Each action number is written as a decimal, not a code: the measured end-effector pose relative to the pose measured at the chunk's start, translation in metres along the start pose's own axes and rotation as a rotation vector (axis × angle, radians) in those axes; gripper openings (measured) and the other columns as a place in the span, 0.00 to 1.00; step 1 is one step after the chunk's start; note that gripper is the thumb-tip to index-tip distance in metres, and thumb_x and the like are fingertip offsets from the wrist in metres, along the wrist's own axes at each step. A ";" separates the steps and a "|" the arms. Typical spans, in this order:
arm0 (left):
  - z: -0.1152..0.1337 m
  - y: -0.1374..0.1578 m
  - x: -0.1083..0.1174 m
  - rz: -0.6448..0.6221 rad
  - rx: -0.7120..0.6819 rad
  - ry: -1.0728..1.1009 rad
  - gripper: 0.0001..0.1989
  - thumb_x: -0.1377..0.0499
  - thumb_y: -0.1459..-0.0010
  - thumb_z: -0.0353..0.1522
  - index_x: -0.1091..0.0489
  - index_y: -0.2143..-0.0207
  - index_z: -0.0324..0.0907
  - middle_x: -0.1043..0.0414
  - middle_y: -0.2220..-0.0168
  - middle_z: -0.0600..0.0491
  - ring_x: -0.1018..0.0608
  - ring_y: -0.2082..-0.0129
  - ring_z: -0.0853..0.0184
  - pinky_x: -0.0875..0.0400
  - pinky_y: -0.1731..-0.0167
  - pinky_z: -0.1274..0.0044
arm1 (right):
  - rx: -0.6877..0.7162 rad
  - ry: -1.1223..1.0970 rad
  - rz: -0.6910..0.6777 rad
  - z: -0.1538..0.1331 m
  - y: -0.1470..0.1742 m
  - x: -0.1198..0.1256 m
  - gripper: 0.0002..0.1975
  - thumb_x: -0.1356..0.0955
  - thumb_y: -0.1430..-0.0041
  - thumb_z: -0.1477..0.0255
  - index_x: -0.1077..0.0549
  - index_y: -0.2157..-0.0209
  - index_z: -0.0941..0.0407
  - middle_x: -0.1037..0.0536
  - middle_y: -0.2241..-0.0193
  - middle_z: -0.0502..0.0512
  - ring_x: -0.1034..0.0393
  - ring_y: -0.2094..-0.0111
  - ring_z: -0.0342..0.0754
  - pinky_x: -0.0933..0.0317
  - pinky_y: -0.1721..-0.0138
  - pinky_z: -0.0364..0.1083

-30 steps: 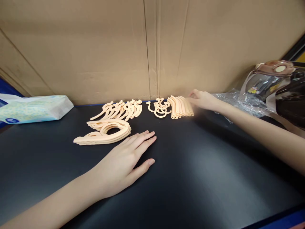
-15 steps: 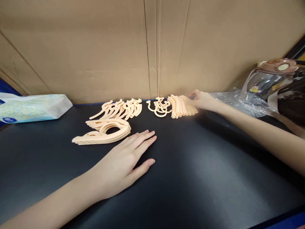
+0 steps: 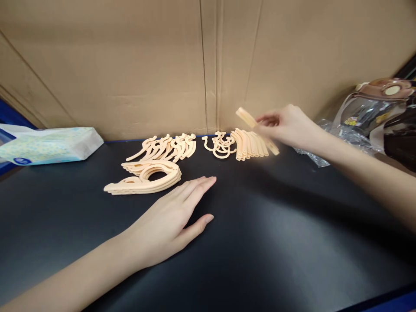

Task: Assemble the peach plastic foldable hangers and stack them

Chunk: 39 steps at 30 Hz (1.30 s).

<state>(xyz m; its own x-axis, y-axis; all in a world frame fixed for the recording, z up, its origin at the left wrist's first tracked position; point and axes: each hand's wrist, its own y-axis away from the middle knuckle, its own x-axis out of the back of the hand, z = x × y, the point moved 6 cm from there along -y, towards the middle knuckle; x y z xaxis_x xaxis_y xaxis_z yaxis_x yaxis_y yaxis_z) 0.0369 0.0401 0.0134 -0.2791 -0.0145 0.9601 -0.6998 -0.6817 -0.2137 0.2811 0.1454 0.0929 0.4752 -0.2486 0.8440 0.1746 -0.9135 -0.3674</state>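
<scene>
Pale strip (image 3: 246, 117) lifted!
Above the tube row (image 3: 248, 145), it's now pinched by the right hand (image 3: 287, 128); left hand (image 3: 170, 219) kept flat.

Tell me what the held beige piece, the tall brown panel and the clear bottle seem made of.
Held beige piece: probably plastic, matte; even colour, no grain visible, though blurred.
Tall brown panel: likely cardboard, dull; creases and fold lines.
Clear bottle: glossy plastic, perhaps glass; see-through, with bright reflections.
</scene>
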 end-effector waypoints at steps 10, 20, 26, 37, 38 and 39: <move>0.007 -0.001 0.018 0.223 0.014 0.043 0.24 0.45 0.35 0.40 0.44 0.41 0.44 0.33 0.46 0.47 0.28 0.48 0.60 0.32 0.50 0.70 | 0.459 0.024 -0.408 -0.085 0.095 -0.058 0.06 0.35 0.45 0.76 0.26 0.66 0.58 0.28 0.70 0.52 0.35 0.73 0.43 0.42 0.72 0.43; 0.012 -0.006 0.012 0.110 -0.053 0.108 0.04 0.44 0.38 0.33 0.31 0.61 0.44 0.28 0.65 0.56 0.30 0.65 0.65 0.36 0.64 0.71 | 0.646 0.067 -0.342 -0.093 0.108 -0.067 0.11 0.35 0.43 0.75 0.23 0.61 0.59 0.28 0.69 0.54 0.38 0.71 0.47 0.42 0.66 0.47; 0.013 -0.005 0.013 0.076 -0.063 0.142 0.04 0.41 0.42 0.32 0.31 0.64 0.43 0.29 0.67 0.55 0.31 0.65 0.65 0.37 0.65 0.72 | 0.692 0.022 -0.342 -0.093 0.111 -0.068 0.11 0.36 0.41 0.74 0.23 0.60 0.59 0.28 0.69 0.53 0.38 0.71 0.46 0.42 0.65 0.46; 0.014 -0.001 0.015 0.091 -0.126 0.093 0.15 0.40 0.40 0.41 0.31 0.54 0.42 0.27 0.57 0.50 0.27 0.59 0.62 0.33 0.61 0.70 | 0.652 -0.060 -0.363 -0.088 0.110 -0.066 0.08 0.34 0.39 0.69 0.26 0.61 0.58 0.27 0.68 0.52 0.36 0.69 0.45 0.43 0.63 0.46; 0.013 0.000 0.014 0.087 -0.133 0.088 0.21 0.41 0.40 0.44 0.32 0.49 0.42 0.28 0.52 0.48 0.27 0.55 0.60 0.32 0.57 0.69 | 0.652 -0.057 -0.361 -0.088 0.110 -0.067 0.09 0.34 0.39 0.69 0.26 0.61 0.58 0.27 0.68 0.52 0.35 0.69 0.45 0.43 0.63 0.46; 0.012 0.000 0.012 0.073 -0.139 0.081 0.27 0.41 0.40 0.47 0.35 0.45 0.41 0.30 0.47 0.46 0.28 0.50 0.58 0.32 0.53 0.68 | 0.652 -0.056 -0.361 -0.088 0.110 -0.067 0.08 0.34 0.39 0.69 0.26 0.61 0.58 0.27 0.68 0.52 0.35 0.68 0.45 0.43 0.63 0.46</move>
<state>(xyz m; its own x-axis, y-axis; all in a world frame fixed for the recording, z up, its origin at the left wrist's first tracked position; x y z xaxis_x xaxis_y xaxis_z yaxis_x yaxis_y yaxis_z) 0.0412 0.0307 0.0273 -0.3807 0.0027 0.9247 -0.7584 -0.5730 -0.3106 0.1924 0.0332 0.0307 0.3316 0.0630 0.9413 0.7956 -0.5550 -0.2431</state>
